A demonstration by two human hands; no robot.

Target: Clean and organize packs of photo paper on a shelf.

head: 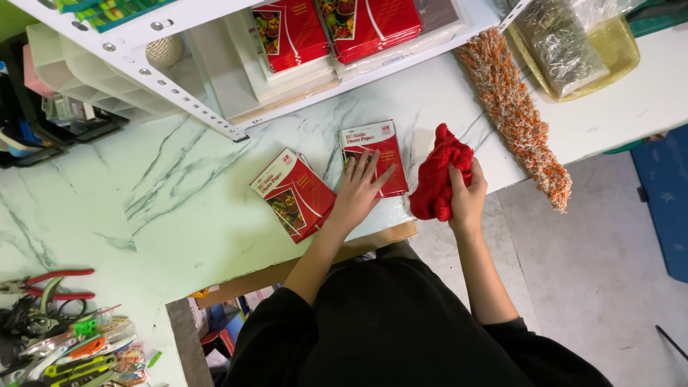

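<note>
I see my left hand (358, 190) lying flat, fingers spread, on a red packet of photo paper (374, 155) that rests on the marbled counter (186, 208); it presses rather than grips. My right hand (467, 197) is clamped around a bunched red cloth (441, 179) at the counter's front edge, just right of that packet. A second red packet (292, 193) lies tilted just left of my left hand, near it but apart. On the white shelf (236, 107) above the counter sit stacks of more red packets (337, 25) on pale flat boxes. At upper right a yellowish tray (622, 50) holds clear plastic-wrapped bundles (559, 43). An orange-and-white fluffy duster (516, 115) lies diagonally beside the tray. At lower left, red-handled pliers (54, 283) and a heap of small tools (68, 344) lie loose on the counter.
</note>
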